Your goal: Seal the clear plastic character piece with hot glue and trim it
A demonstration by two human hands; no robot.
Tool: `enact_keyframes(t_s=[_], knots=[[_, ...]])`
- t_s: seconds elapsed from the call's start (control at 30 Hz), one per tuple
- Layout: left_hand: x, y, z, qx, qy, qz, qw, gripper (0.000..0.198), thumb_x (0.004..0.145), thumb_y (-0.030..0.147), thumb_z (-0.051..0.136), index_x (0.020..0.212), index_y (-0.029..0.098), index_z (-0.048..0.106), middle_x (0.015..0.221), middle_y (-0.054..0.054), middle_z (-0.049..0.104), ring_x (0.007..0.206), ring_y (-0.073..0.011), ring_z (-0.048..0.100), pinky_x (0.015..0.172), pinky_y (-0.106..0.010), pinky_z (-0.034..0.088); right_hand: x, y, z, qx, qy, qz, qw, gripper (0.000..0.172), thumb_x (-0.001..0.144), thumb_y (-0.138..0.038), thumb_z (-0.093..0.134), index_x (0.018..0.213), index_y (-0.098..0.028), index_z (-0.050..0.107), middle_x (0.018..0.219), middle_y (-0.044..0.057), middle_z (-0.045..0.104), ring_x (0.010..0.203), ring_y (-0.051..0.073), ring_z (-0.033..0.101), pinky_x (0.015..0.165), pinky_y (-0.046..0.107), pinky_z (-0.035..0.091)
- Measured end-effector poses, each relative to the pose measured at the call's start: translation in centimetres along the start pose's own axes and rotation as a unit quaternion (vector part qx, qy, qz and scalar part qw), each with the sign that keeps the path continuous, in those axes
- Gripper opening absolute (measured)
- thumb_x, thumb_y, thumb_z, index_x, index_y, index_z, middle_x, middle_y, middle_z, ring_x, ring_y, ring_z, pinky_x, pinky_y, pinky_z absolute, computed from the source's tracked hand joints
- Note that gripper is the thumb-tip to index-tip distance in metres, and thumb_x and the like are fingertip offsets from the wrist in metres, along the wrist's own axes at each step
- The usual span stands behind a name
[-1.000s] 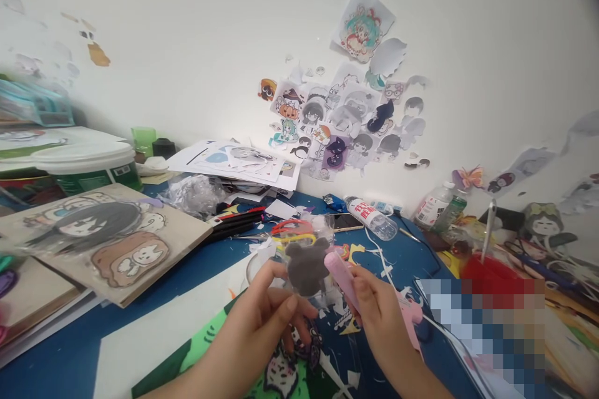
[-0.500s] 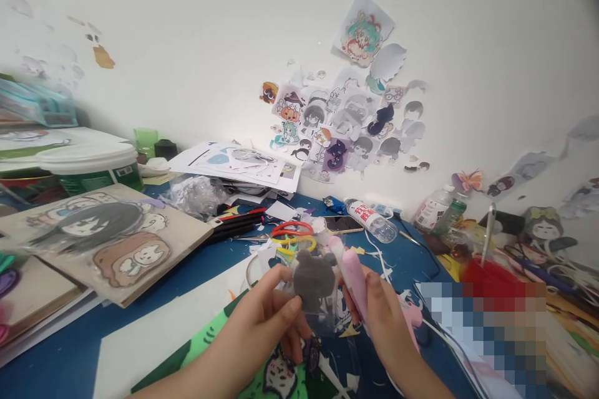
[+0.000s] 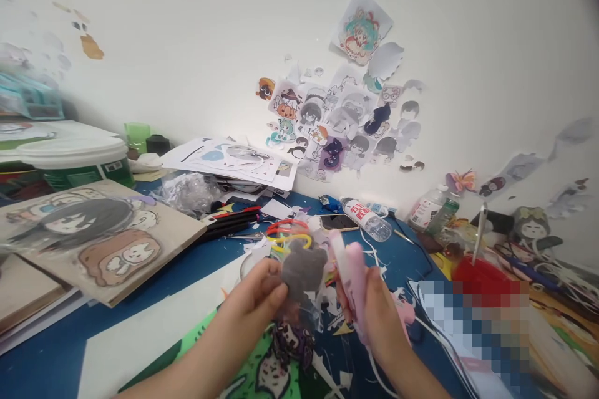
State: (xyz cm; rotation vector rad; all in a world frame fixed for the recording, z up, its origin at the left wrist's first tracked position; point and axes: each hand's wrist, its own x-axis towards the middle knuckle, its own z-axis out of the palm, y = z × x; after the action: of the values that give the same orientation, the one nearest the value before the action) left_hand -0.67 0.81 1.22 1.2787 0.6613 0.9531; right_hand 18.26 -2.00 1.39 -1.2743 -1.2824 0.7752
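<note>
Left hand [image 3: 259, 293]: grasping, thumb and fingers pinched on the lower left edge of a dark grey bear-shaped cutout [image 3: 304, 268]. Cutout is held up above the table [image 3: 397, 255], rounded ears uppermost; clear film [image 3: 317, 318] shows beneath its lower edge. Right hand [image 3: 377, 315]: grasping, fingers wrapped around a pink tool [image 3: 353, 280] whose two arms point upward. Tool tip stands just right of the cutout; whether the two touch cannot be told.

Below the hands: a green patterned sheet [image 3: 250, 354], with a dark purple cartoon piece [image 3: 302, 343] over it. Paper scraps lie scattered on the blue surface.

Beyond the cutout: red loop [image 3: 290, 225], phone [image 3: 339, 222] and, to the phone's right, a clear bottle [image 3: 367, 220] on its side.

Left side: board [image 3: 180, 246] bearing cartoon cutouts, dark pens [image 3: 234, 223] beside it, white-lidded green tub [image 3: 72, 153] behind. Right side: red container [image 3: 486, 273], partly pixelated. Wall [image 3: 187, 43] carries many paper cartoon figures.
</note>
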Motion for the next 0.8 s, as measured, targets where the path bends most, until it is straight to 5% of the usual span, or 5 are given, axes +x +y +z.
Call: enact_keyframes(t_s=[0.17,0.33,0.53,0.63,0.8], knots=[[0.6,0.1,-0.3,-0.219,-0.057,-0.101,0.969,0.017,0.079,0.031,0.056,0.072,0.016,0.053,0.053,0.003,0.046,0.047,-0.0085,0.036,0.049,-0.022,0.027,0.7,-0.8,-0.6,0.197,-0.032,0.008,0.98,0.076,0.072,-0.082,0.02,0.09,-0.018,0.058,0.058,-0.001,0.041,0.043,0.012,0.032,0.043,0.027,0.033],[-0.1,-1.4,0.8,-0.319,-0.167,-0.226,0.905,0.029,0.073,0.049,0.049,0.069,0.021,0.045,0.041,0.008,0.028,0.036,-0.0077,0.016,0.043,-0.023,0.012,0.5,-0.2,0.0,0.097,-0.076,0.029,0.992,0.055,0.063,-0.058,0.069,0.101,-0.021,0.056,0.071,-0.001,0.052,0.052,0.011,0.039,0.051,0.026,0.038],[-0.5,-2.2,1.3,-0.279,-0.302,-0.284,0.866,0.037,0.062,0.057,0.057,0.074,0.023,0.046,0.04,0.007,0.037,0.036,-0.0102,0.022,0.041,-0.022,0.013,0.0,0.5,1.2,0.042,-0.044,0.065,0.996,0.035,0.061,-0.041,0.072,0.084,-0.017,0.061,0.066,-0.001,0.055,0.052,0.012,0.045,0.044,0.023,0.036],[-0.5,-2.1,1.3,-0.268,-0.267,-0.279,0.883,0.049,0.056,0.062,0.063,0.083,0.021,0.052,0.046,0.004,0.051,0.042,-0.0122,0.041,0.047,-0.022,0.028,0.0,0.2,1.0,0.061,-0.024,0.074,0.995,0.03,0.061,-0.036,0.073,0.08,-0.017,0.06,0.063,-0.001,0.055,0.047,0.01,0.044,0.041,0.022,0.034],[-0.1,-0.9,0.7,-0.241,-0.151,-0.242,0.928,0.046,0.076,0.053,0.052,0.095,0.013,0.061,0.08,-0.01,0.066,0.071,-0.0223,0.064,0.067,-0.03,0.043,0.4,-0.2,0.3,0.127,0.023,0.051,0.99,0.037,0.063,-0.033,0.074,0.092,-0.018,0.056,0.061,-0.005,0.052,0.042,0.006,0.038,0.041,0.02,0.031]])
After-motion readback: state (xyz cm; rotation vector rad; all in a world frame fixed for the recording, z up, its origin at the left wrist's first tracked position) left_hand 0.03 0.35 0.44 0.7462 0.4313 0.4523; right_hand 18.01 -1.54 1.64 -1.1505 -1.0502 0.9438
